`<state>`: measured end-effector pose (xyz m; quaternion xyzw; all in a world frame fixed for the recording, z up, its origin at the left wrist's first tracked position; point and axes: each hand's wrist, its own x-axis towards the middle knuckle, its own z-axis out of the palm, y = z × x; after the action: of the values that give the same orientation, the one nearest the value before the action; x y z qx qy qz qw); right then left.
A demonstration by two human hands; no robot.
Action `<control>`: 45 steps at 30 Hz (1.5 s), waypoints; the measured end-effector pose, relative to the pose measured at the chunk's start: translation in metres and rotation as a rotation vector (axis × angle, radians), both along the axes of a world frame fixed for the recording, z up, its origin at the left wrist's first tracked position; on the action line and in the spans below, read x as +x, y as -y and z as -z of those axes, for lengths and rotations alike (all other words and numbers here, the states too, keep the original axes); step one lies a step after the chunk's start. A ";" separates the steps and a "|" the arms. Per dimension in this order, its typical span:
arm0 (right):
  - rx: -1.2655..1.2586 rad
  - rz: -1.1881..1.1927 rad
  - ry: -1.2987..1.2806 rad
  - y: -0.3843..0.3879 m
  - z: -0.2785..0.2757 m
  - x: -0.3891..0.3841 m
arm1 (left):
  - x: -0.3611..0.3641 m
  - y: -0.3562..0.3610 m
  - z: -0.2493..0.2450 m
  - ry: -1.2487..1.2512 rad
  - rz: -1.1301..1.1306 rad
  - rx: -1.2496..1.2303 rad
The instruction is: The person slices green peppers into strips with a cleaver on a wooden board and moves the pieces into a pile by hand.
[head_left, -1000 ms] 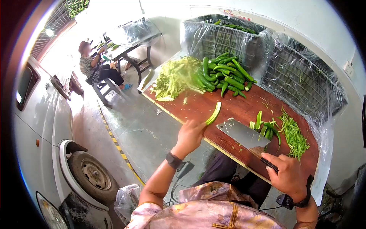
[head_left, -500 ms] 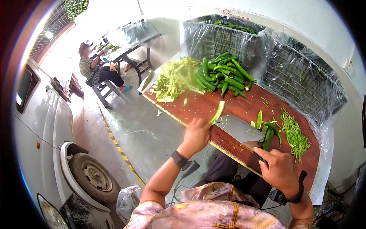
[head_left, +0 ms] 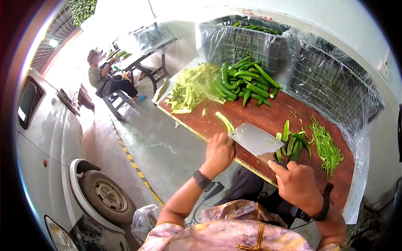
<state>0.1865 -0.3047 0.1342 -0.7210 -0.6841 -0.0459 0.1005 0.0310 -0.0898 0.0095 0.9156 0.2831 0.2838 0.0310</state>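
Note:
My right hand (head_left: 295,182) is wrapped round the dark handle of a cleaver (head_left: 256,139), its broad blade lying nearly flat over the front of the red-brown tabletop (head_left: 197,125). My left hand (head_left: 220,154) is at the table's front edge beside the blade's far end, fingers curled together; what they hold, if anything, is hidden. A pale green pepper strip (head_left: 225,121) lies just beyond those fingers, its near end by the blade corner. Right of the blade are split green pepper pieces (head_left: 295,149) and a heap of thin green shreds (head_left: 325,152).
Whole green peppers (head_left: 251,81) and a pale pile of pepper scraps (head_left: 192,85) are at the back. Plastic-lined crates (head_left: 243,44) stand behind. At left are a parked vehicle (head_left: 50,154) and a person (head_left: 109,79) seated at another table (head_left: 153,52).
The pepper strip has shifted left and now leans the other way, apart from my visible left fingers. The cleaver and right hand have moved slightly left and tilted.

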 end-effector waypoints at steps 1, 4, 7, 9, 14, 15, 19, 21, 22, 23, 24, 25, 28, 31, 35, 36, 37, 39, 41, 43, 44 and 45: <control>-0.001 0.002 -0.001 -0.001 0.001 -0.002 | 0.000 -0.001 0.001 -0.001 0.002 -0.001; 0.013 -0.001 0.010 -0.003 0.005 -0.004 | -0.001 -0.003 0.005 0.016 0.011 0.012; 0.001 -0.006 0.026 -0.004 0.001 -0.003 | -0.002 -0.003 0.002 0.062 0.036 0.043; -0.101 0.000 0.054 -0.003 -0.006 -0.004 | 0.000 -0.002 0.002 0.070 0.029 0.067; -0.026 -0.015 0.035 -0.012 0.007 -0.005 | -0.002 -0.007 0.005 0.060 0.070 -0.011; -0.011 -0.012 0.034 -0.013 0.011 -0.003 | -0.003 -0.008 0.004 0.057 0.074 -0.041; 0.004 -0.021 0.008 -0.008 0.016 0.003 | -0.003 -0.007 0.002 0.089 0.072 -0.040; 0.043 -0.011 0.011 -0.006 0.016 0.002 | -0.005 -0.007 0.004 0.121 0.076 -0.041; 0.039 -0.013 0.010 -0.009 0.016 0.002 | -0.005 -0.008 0.005 0.121 0.074 -0.045; 0.039 -0.028 0.014 -0.013 0.016 0.000 | -0.005 -0.008 0.005 0.119 0.078 -0.046; 0.039 -0.043 0.017 -0.017 0.016 -0.002 | -0.005 -0.009 0.005 0.117 0.082 -0.047; 0.036 -0.043 0.017 -0.022 0.017 -0.003 | -0.005 -0.010 0.006 0.117 0.081 -0.050; 0.063 -0.058 0.030 -0.031 0.019 -0.004 | -0.007 -0.015 0.007 0.120 0.070 -0.039; 0.036 -0.073 -0.006 -0.028 0.019 0.005 | -0.007 -0.017 0.008 0.131 0.084 -0.048; 0.061 -0.079 0.030 -0.031 0.021 0.005 | -0.008 -0.016 0.008 0.145 0.075 -0.052; 0.108 -0.076 0.051 -0.033 0.025 0.003 | -0.008 -0.015 0.007 0.118 0.066 -0.061; 0.105 -0.076 0.051 -0.036 0.026 0.005 | -0.009 -0.017 0.008 0.119 0.066 -0.064; 0.130 -0.101 0.008 -0.043 0.027 0.008 | -0.009 -0.019 0.008 0.119 0.065 -0.058; 0.131 -0.093 -0.062 -0.042 0.031 0.014 | -0.009 -0.020 0.009 0.128 0.067 -0.058; 0.132 -0.091 -0.133 -0.044 0.034 0.015 | -0.010 -0.021 0.009 0.135 0.063 -0.056; 0.131 -0.119 -0.021 -0.044 0.035 0.014 | -0.010 -0.021 0.009 0.137 0.063 -0.053; 0.129 -0.144 0.090 -0.043 0.036 0.013 | -0.010 -0.020 0.009 0.139 0.066 -0.051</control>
<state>0.1991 -0.2614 0.0979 -0.6592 -0.7336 -0.1149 0.1188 0.0210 -0.0694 0.0007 0.9015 0.2569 0.3383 0.0833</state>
